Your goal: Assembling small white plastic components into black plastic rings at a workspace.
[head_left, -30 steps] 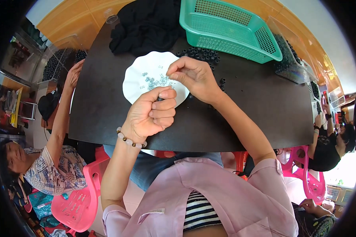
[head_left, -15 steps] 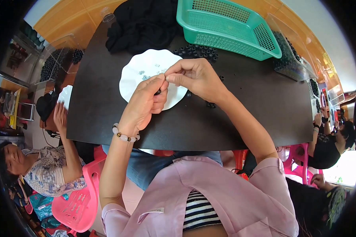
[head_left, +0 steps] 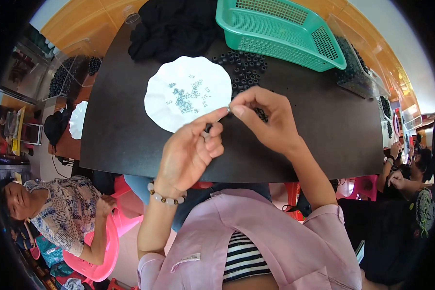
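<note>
We are seeing the right hand (head_left: 273, 121) pinching, its thumb and forefinger meeting at a tiny speck (head_left: 228, 110) whose shape we are failing to make out; its other fingers are curling in and partly hiding from us. The left hand (head_left: 186, 157) is stretching one digit to that same pinch, and we are not managing to tell whether it is thumb or forefinger. Its remaining fingers are curling, gripping a black bead (head_left: 208, 128) that they are mostly covering, near the lower right rim of the white plate (head_left: 154, 89). A bracelet (head_left: 166, 199) is circling the left wrist. On the plate, pale bits (head_left: 183, 101) are lying scattered, too small for us to be counting. Right of it, loose beads (head_left: 249, 67) are spreading over the dark table (head_left: 116, 125), the nearest ones disappearing behind the right hand. Beyond them a green basket (head_left: 280, 46) is standing, the upper edge cutting it off; just beside it a black cloth (head_left: 174, 31) is also running out of view. A clear cup (head_left: 130, 15) is blurring into the background. Farther right, a clear bin (head_left: 360, 87) is holding dark beads. At the left, a second plate (head_left: 77, 121) is showing only partly, and a co-worker (head_left: 58, 212) is sitting near the bending rim.
</note>
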{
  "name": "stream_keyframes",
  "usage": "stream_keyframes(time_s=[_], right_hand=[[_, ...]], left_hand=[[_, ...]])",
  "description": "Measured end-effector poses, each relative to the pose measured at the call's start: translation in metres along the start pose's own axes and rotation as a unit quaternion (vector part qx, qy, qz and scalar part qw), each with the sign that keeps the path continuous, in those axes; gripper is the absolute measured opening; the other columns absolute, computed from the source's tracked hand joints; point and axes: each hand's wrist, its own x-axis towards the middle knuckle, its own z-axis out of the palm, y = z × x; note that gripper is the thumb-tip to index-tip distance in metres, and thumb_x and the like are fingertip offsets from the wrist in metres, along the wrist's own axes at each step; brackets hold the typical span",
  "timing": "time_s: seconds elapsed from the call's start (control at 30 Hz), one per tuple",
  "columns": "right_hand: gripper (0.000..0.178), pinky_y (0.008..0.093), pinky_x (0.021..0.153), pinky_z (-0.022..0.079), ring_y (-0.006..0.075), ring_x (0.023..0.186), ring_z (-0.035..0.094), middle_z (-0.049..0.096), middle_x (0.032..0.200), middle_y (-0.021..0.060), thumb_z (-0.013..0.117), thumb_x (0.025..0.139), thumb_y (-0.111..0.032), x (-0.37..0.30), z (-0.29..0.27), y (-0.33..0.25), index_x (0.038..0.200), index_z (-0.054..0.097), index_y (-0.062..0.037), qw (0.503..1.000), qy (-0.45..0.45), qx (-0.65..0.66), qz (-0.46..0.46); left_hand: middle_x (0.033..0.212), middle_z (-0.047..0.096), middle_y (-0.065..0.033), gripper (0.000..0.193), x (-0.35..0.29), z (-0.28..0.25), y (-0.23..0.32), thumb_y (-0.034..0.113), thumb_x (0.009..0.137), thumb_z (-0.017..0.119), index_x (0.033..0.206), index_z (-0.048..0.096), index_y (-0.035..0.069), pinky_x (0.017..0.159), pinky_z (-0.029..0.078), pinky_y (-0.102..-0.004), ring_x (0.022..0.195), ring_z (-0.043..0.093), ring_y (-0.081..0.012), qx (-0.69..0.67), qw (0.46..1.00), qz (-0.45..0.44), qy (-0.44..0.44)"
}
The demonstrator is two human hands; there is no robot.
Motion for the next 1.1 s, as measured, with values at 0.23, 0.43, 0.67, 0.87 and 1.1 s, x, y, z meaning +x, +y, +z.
stream_keyframes(time_s=[0.23,0.43,0.67,0.87,1.1], right_hand=[[0.006,0.0247,0.071,0.045,0.0127,0.077,0.058,0.063,0.085,0.0057,0.066,0.084,-0.003,-0.039,0.003,-0.008,0.089,0.065,-0.0001,0.997,0.037,-0.026,-0.064],[0.009,0.0270,0.067,0.047,0.0164,0.076,0.059,0.064,0.088,0.0083,0.070,0.079,-0.003,-0.054,0.002,-0.017,0.087,0.066,-0.0029,0.987,0.069,-0.072,-0.126],[0.013,0.0279,0.069,0.047,0.0189,0.078,0.059,0.062,0.089,0.0090,0.071,0.076,0.001,-0.062,0.005,-0.017,0.087,0.068,-0.0045,0.986,-0.001,-0.091,-0.141],[0.008,0.0279,0.071,0.047,0.0176,0.080,0.059,0.063,0.089,0.0093,0.070,0.081,-0.003,-0.065,0.004,-0.013,0.087,0.066,-0.0028,0.995,0.027,-0.026,-0.095],[0.006,0.0291,0.073,0.047,0.0184,0.082,0.060,0.066,0.092,0.0106,0.069,0.083,-0.005,-0.071,0.012,-0.005,0.088,0.065,-0.0026,0.997,0.040,0.013,-0.068]], left_hand=[[0.108,0.062,-0.0141,0.051,-0.016,-0.005,-0.036,0.027,0.101,0.044,0.141,0.032,-0.003,0.071,0.047,-0.0239,0.076,0.056,-0.0106,-0.052,0.999,-0.005,-0.011],[0.107,0.064,-0.0127,0.052,-0.023,-0.005,-0.055,0.033,0.101,0.045,0.140,0.035,0.000,0.073,0.048,-0.0223,0.081,0.060,-0.0104,0.130,0.989,0.048,0.045],[0.085,0.064,-0.0050,0.045,-0.029,0.000,-0.064,0.035,0.100,0.046,0.130,0.042,0.000,0.070,0.046,-0.0217,0.076,0.062,-0.0099,0.256,0.963,0.072,0.043],[0.090,0.065,-0.0066,0.033,-0.028,-0.010,-0.062,0.037,0.099,0.046,0.108,0.053,0.006,0.065,0.048,-0.0225,0.075,0.062,-0.0108,0.070,0.997,0.004,0.033],[0.095,0.064,-0.0043,0.027,-0.022,-0.015,-0.076,0.030,0.096,0.055,0.110,0.058,0.007,0.060,0.049,-0.0186,0.071,0.057,-0.0093,-0.123,0.989,-0.036,0.073]])
